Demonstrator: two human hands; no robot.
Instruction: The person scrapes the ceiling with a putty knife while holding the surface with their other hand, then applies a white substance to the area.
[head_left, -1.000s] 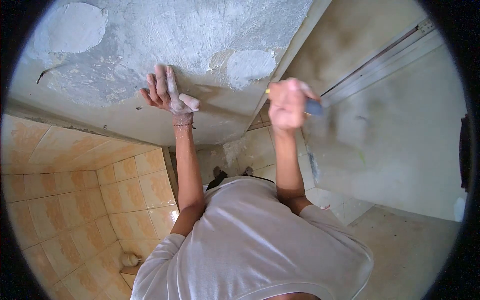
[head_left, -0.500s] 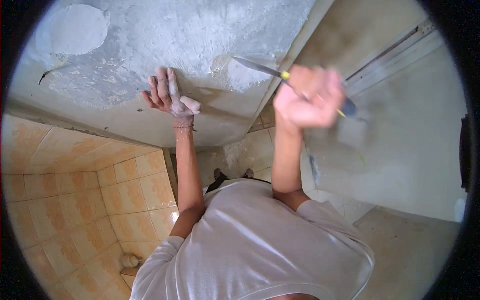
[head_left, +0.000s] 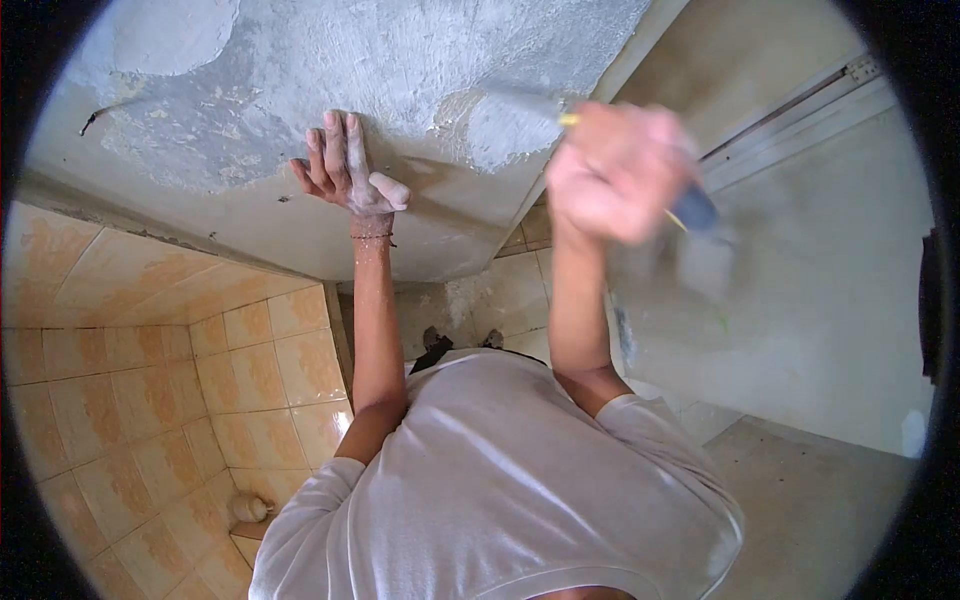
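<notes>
My left hand [head_left: 345,170], whitened with dust on its fingers, is held against the flaking wall [head_left: 300,60], fingers stretched and spread, holding nothing. My right fist [head_left: 625,165], smeared by motion, is wrapped round a scraper-like tool [head_left: 692,207] with a dark handle and yellow bands. Its thin metal blade [head_left: 530,103] is blurred and points left, over a pale patch [head_left: 505,130] on the wall. I cannot tell whether the blade touches the surface. A larger pale round patch [head_left: 175,30] shows at the upper left.
A wire end [head_left: 90,122] sticks out of the wall at the left. Orange-and-cream tiles [head_left: 140,380] cover the lower left, with a small pale object [head_left: 250,507] on a ledge. On the right stands a pale door-like panel [head_left: 780,310]. My feet [head_left: 460,338] are on the dusty floor.
The blade has become blurred, and my right fist is slightly higher in view. My left hand keeps its spread pose on the wall. The whole view has shifted slightly.
</notes>
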